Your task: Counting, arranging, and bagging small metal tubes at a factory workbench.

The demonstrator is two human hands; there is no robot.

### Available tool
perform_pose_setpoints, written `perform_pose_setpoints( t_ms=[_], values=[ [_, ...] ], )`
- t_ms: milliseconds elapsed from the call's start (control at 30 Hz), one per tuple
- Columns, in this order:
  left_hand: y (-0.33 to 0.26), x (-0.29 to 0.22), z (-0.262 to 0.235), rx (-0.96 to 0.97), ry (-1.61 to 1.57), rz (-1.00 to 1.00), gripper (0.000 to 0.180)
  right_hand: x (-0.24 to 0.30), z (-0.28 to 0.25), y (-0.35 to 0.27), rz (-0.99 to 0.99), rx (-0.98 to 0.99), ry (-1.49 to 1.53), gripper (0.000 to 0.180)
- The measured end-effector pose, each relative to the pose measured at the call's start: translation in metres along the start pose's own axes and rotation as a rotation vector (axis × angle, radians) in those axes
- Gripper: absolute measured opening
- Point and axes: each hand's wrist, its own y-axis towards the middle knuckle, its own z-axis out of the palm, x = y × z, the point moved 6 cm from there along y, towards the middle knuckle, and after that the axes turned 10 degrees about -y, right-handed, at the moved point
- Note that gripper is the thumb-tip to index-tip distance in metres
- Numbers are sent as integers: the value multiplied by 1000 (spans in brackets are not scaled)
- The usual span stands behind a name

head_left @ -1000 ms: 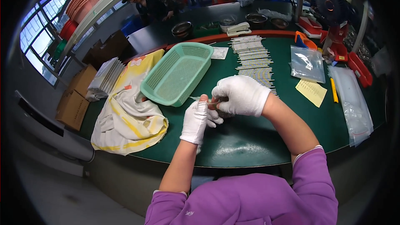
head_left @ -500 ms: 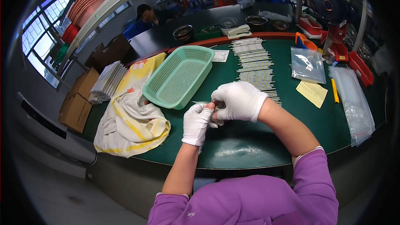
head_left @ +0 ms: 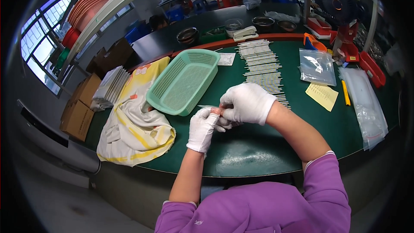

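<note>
White gloves with bare fingertips cover both hands, which meet above the green table just right of the green basket. My left hand (head_left: 202, 128) is closed in a pinch on a thin, pale translucent piece (head_left: 208, 106), probably plastic, whose edge sticks out toward the basket. Against its thumb, my right hand (head_left: 250, 103) is closed too, fingertips pressed together; what lies between them is hidden. Beyond the right hand lies a long row of thin metal rods (head_left: 262, 67), side by side. The mint-green plastic basket (head_left: 183, 84) shows a bare mesh bottom.
At left are a yellow-and-white cloth (head_left: 140, 133), stacked white packets (head_left: 111, 87) and cardboard boxes (head_left: 77, 118). On the right lie clear bags (head_left: 318, 67), a yellow note (head_left: 321, 96), a yellow marker (head_left: 346, 93), long plastic sleeves (head_left: 366, 112) and red bins (head_left: 371, 69). Metal bowls (head_left: 187, 36) stand behind.
Both hands stay together in nearly the same place, with slight finger movement at the pinch. The view has shifted a little. Across the far table, a person's head has dropped lower.
</note>
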Motion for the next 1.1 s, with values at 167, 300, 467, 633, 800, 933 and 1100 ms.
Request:
perform_pose_setpoints(
  t_ms=[167, 300, 467, 633, 800, 933, 1100],
  values=[
    [1, 0, 6, 6, 20, 26, 22, -4, 0, 0, 68, -30, 9, 20],
    [0, 3, 5, -48, 9, 38, 16, 0, 4, 4, 63, -110, -27, 18],
    [0, 5, 2, -134, 2, 72, 15, 8, 5, 3, 68, -246, -82, 18],
    [0, 4, 2, -161, 20, 89, 17, 11, 4, 3, 81, -314, -188, 13],
    [-10, 7, 15, -75, 63, 80, 20, -17, -10, 4, 175, -345, -148, 10],
    [-13, 1, 15, -99, -2, 46, 22, -13, -4, 2, 130, -182, -34, 12],
    [-16, -6, 9, -19, 158, 66, 21, -14, -3, 5, 106, -428, -52, 7]
  ],
)
